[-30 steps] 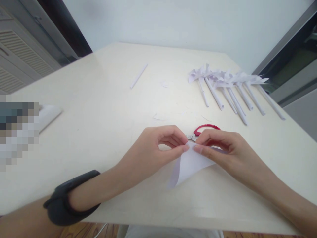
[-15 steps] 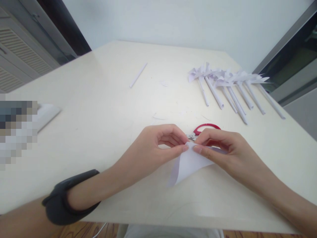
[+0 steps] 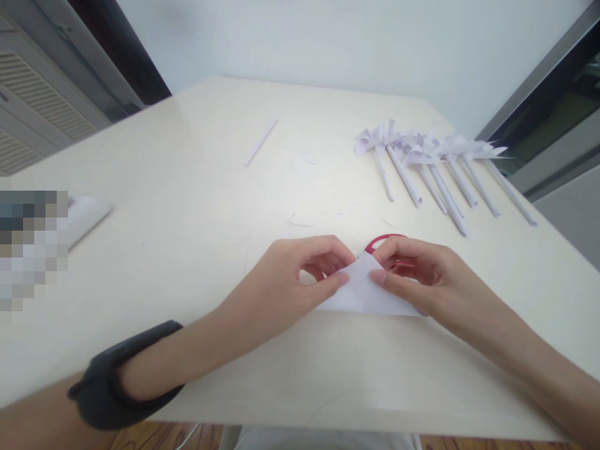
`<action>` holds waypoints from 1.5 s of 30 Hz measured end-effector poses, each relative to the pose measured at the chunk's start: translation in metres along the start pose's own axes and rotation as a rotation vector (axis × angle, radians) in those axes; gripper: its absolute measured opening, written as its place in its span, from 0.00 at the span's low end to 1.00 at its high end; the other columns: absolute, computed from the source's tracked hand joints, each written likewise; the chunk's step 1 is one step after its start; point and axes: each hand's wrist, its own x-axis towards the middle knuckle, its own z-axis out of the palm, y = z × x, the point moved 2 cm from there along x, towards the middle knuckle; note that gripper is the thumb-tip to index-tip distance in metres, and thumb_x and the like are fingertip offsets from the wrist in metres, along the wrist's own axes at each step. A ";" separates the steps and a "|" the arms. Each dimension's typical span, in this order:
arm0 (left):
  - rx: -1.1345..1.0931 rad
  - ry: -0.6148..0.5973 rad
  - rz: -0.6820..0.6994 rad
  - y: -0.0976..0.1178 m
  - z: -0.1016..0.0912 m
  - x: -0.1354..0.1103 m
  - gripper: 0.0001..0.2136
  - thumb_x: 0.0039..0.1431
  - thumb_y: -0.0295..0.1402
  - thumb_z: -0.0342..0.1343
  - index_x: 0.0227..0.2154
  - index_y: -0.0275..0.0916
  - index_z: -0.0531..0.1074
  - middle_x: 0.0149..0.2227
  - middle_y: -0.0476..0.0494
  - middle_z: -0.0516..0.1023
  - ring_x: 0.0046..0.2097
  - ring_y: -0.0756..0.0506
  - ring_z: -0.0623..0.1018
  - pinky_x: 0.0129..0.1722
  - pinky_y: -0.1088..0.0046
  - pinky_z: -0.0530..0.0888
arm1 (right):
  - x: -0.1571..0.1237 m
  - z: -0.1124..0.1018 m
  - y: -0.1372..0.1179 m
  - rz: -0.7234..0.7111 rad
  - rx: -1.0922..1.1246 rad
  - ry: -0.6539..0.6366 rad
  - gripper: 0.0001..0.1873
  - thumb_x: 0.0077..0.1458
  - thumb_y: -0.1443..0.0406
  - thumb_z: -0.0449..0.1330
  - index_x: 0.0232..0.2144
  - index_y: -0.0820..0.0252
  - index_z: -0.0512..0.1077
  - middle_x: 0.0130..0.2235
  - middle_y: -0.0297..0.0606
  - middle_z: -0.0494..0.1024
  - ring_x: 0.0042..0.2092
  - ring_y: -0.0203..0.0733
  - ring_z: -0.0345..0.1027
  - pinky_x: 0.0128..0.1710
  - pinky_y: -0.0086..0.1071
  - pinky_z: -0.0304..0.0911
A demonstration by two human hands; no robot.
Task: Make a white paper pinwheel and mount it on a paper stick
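Note:
A white sheet of paper [image 3: 363, 290], folded to a triangle with its peak pointing away from me, is pinched between both hands just above the table. My left hand [image 3: 304, 269] grips its left slope between thumb and fingers. On the right slope, my right hand [image 3: 417, 272] holds it the same way, thumb on the near face. Behind the paper lies a pair of scissors with red handles [image 3: 375, 241], mostly hidden by the paper and my right hand.
Several white paper pinwheels [image 3: 422, 150] on rolled sticks lie in a row at the back right. One loose paper roll [image 3: 261, 142] rests farther left. Thin paper scraps [image 3: 300, 221] dot the white table [image 3: 187, 206]. A stack of white paper [image 3: 89, 215], partly pixelated, sits at the left edge.
The paper has turned from a slant, with one corner hanging toward me, to a triangle with a level near edge. My hands have moved slightly apart along its slopes.

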 end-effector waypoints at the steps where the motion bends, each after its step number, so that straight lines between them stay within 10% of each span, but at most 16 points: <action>1: 0.024 0.001 0.004 0.001 0.000 0.000 0.06 0.60 0.27 0.52 0.36 0.42 0.74 0.36 0.56 0.79 0.38 0.52 0.77 0.40 0.77 0.72 | 0.000 0.000 0.001 -0.004 0.000 -0.006 0.05 0.58 0.64 0.59 0.29 0.57 0.70 0.37 0.34 0.73 0.33 0.35 0.66 0.31 0.29 0.61; 29: 0.229 0.111 0.081 0.009 0.001 -0.002 0.09 0.56 0.24 0.55 0.36 0.42 0.77 0.34 0.58 0.80 0.35 0.55 0.75 0.36 0.82 0.71 | 0.000 -0.004 0.005 -0.149 -0.062 0.104 0.06 0.58 0.63 0.60 0.29 0.56 0.72 0.34 0.33 0.76 0.44 0.40 0.68 0.35 0.29 0.63; 45: 0.185 0.114 0.067 0.003 -0.006 -0.002 0.07 0.56 0.28 0.57 0.36 0.44 0.76 0.35 0.58 0.80 0.37 0.54 0.77 0.39 0.83 0.71 | 0.000 -0.012 0.003 -0.120 -0.111 0.151 0.07 0.57 0.62 0.61 0.27 0.56 0.72 0.33 0.32 0.77 0.33 0.34 0.69 0.30 0.27 0.63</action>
